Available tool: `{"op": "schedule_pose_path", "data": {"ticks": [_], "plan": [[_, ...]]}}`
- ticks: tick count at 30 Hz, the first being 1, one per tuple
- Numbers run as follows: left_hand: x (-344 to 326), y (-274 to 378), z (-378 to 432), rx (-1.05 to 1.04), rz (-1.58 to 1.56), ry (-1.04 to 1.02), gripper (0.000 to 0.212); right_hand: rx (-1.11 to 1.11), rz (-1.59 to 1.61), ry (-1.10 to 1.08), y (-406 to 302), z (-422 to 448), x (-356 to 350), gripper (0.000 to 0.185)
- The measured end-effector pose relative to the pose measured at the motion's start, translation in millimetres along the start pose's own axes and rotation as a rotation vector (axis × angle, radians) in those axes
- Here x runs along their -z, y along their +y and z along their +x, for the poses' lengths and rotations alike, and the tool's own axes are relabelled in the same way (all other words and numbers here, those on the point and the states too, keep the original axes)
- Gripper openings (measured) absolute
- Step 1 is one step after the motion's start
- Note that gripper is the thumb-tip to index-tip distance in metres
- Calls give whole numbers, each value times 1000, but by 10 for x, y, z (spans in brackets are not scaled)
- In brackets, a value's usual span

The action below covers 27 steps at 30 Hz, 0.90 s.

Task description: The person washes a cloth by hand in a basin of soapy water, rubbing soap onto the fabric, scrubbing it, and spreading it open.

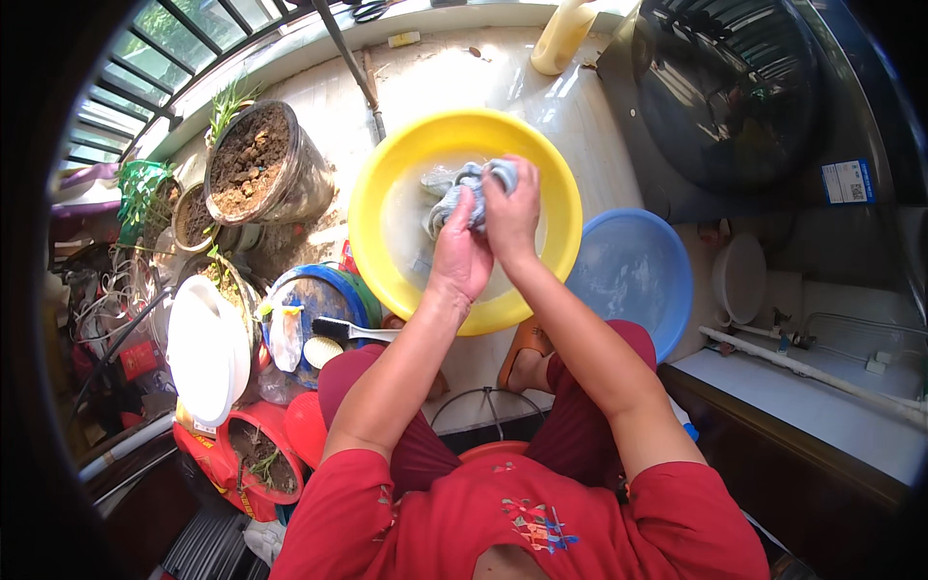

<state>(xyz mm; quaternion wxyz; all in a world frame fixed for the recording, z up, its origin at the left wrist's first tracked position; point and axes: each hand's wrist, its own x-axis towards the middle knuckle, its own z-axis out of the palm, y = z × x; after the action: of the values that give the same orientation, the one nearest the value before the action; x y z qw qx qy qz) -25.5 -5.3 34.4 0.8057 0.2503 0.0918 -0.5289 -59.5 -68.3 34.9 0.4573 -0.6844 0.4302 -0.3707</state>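
Note:
A wet, grey-blue cloth (pixel 467 196) is bunched between my two hands over a yellow plastic basin (pixel 370 217). My left hand (pixel 464 254) supports it from below and the left, palm turned up. My right hand (pixel 513 214) grips the cloth from the right, its fingers curled round the upper folds. Cloudy water (pixel 406 232) lies in the basin under the cloth. A blue plastic basin (pixel 631 283) stands to the right, close beside the yellow one, with a whitish film or liquid in it.
Soil-filled pots (pixel 312 181), a blue-rimmed bucket (pixel 312 283) and a black-bristled brush (pixel 355 331) are at the left. A yellowish bottle (pixel 558 43) stands beyond the basin. A dark front-loading washing machine (pixel 725 109) and white pipes (pixel 805 362) are at the right.

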Motion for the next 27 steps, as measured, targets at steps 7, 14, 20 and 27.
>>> {"op": "schedule_pose_path", "data": {"ticks": [7, 14, 20, 27], "plan": [[137, -16, 69, 4, 139, 26, 34, -134, -58, -81, 33, 111, 12, 33], [404, 191, 145, 96, 6, -47, 38, -180, -180, -151, -34, -187, -119, 33], [337, 102, 72, 78, 80, 63, 41, -146, -109, -51, -93, -361, -154, 33], [472, -57, 10, 18, 104, 94, 34, -203, -213, -88, 10, -87, -134, 28]]}}
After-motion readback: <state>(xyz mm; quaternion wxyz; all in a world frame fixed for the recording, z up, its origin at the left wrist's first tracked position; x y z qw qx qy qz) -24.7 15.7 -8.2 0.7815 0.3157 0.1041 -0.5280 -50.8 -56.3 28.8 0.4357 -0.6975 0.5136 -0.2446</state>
